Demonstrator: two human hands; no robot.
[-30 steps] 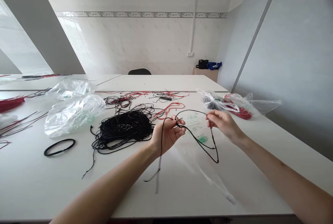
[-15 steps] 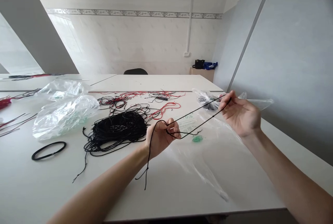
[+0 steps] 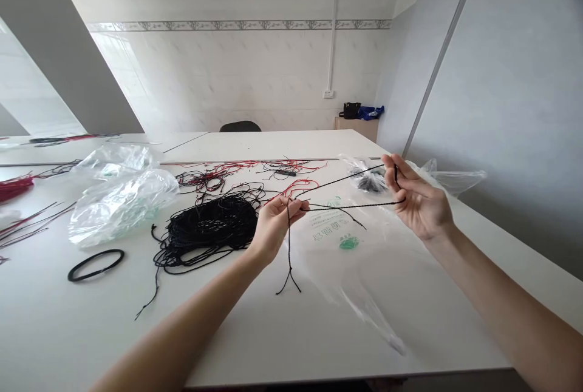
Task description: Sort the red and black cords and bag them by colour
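A thin black braided cord (image 3: 350,206) is stretched between my two hands above the table. My left hand (image 3: 277,222) pinches it between thumb and fingers, and two loose ends hang below from a small knot. Another short tail sticks out to the right of that pinch. My right hand (image 3: 416,198) has the cord's loop over its fingers, with the two strands spread apart. A bundle of black cords (image 3: 212,225) lies just left of my left hand. Beneath the stretched cord is a flat clear plastic bag (image 3: 328,258) with green print.
Crumpled clear plastic bags (image 3: 122,198) and a black ring (image 3: 96,265) lie at the left. Red and black cords (image 3: 204,179) are scattered behind the bundle. A knotted bag with dark contents (image 3: 367,179) sits behind my right hand. The white table (image 3: 255,343) has its edge close to me.
My left hand has turned and risen slightly, its hanging cord ends now swinging to the right. My right fingers have spread the loop, so its strands are farther apart.
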